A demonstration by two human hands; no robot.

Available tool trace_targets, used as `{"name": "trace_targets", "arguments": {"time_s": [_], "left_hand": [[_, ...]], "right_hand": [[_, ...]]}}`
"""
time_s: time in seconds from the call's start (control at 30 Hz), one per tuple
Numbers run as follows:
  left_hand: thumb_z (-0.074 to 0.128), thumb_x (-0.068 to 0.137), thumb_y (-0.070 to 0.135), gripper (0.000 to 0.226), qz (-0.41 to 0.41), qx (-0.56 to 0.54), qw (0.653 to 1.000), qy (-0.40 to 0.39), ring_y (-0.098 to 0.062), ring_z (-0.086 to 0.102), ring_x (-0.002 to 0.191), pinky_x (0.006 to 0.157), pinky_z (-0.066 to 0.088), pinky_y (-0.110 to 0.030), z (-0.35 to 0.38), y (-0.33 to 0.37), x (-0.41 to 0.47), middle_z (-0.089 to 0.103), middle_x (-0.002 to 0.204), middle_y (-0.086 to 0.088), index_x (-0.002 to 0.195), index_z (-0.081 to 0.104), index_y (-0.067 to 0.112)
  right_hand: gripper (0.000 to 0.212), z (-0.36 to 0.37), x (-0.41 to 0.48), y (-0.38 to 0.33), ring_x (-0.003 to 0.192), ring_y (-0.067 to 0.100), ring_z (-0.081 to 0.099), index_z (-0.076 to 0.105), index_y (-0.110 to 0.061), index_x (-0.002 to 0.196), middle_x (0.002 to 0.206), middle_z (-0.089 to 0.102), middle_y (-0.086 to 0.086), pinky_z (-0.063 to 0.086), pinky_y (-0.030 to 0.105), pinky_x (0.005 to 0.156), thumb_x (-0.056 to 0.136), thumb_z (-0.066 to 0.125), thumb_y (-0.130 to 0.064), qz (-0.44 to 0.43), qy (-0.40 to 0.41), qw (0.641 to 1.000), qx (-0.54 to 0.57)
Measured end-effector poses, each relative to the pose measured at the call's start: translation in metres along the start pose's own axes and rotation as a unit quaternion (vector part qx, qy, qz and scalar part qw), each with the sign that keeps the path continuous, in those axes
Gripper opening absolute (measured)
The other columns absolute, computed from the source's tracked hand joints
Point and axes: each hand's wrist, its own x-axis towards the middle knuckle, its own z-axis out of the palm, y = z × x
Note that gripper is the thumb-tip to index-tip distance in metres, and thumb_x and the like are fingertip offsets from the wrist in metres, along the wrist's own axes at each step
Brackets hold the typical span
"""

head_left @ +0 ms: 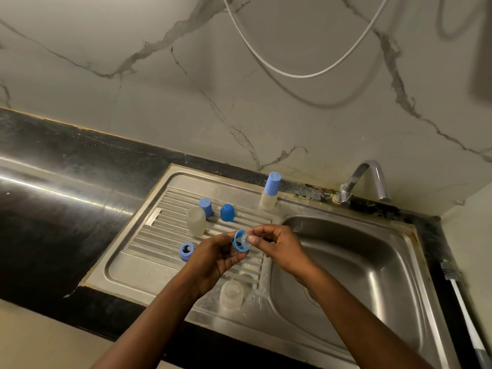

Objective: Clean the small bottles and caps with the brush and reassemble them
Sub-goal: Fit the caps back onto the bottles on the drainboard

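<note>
From my remote seat, the pale veined wall (186, 115) fills everything beyond the fingers, with a white cable (300, 75) looping across it. Below it the dark surface (66, 195) runs off to the left of them, and set into it is the steel sink (149, 275). Its ribbed drainboard (170, 227) lies under the left hand (215, 259) and its basin (359, 262) under the right hand (277, 246), with the tap (372, 179) beyond and to the right. Both hands meet above the drainboard's inner edge. The left fingers (237, 258) are curled round a blue ring cap (237, 245), and the right fingertips (252, 238) pinch a small clear piece (245, 237) sitting at the ring's opening; I cannot tell whether it is seated. Beyond the fingers a capped bottle (270, 191) stands upright at the sink's back rim. An open bottle (196, 221) stands beyond and to their left, a clear bottle (231, 294) stands nearer me than the fingers, and a blue cylinder cap (206, 206) and a blue domed cap (227, 213) stand just beyond them. A second blue ring (187, 251) lies just left of the left hand.
</note>
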Motion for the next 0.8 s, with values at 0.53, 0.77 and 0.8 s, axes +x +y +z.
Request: {"name": "trace_targets", "arguments": {"time_s": [0.53, 0.77, 0.8], "left_hand": [[0.057, 0.105, 0.011, 0.032, -0.035, -0.049, 0.998, -0.015, -0.030, 0.076, 0.088, 0.090, 0.062, -0.038, 0.004, 0.001, 0.000, 0.068, 0.125, -0.036, 0.129, 0.067, -0.009], [0.064, 0.103, 0.012, 0.027, -0.021, -0.028, 0.999, 0.008, -0.026, 0.077, 0.076, 0.074, 0.067, -0.032, 0.008, 0.002, 0.000, 0.075, 0.099, -0.027, 0.120, 0.068, -0.008], [0.061, 0.104, 0.011, 0.027, -0.021, -0.035, 0.999, 0.010, -0.026, 0.078, 0.077, 0.077, 0.066, -0.034, 0.008, 0.002, 0.000, 0.075, 0.101, -0.028, 0.121, 0.068, -0.008]], "right_hand": [[0.045, -0.003, -0.003, -0.006, 0.104, 0.005, 0.069, 0.066, -0.036, 0.134, 0.120, 0.069, -0.016, 0.062, 0.035, 0.091, 0.091, 0.077, -0.045, -0.027, 0.006, 0.997, -0.070], [0.061, -0.002, -0.009, -0.012, 0.100, 0.001, 0.068, 0.060, -0.041, 0.137, 0.123, 0.064, -0.022, 0.058, 0.018, 0.080, 0.082, 0.087, -0.039, -0.029, -0.009, 0.992, -0.123], [0.060, -0.003, -0.009, -0.014, 0.099, -0.001, 0.068, 0.061, -0.040, 0.136, 0.121, 0.065, -0.022, 0.057, 0.016, 0.079, 0.082, 0.086, -0.037, -0.030, -0.003, 0.992, -0.122]]}}
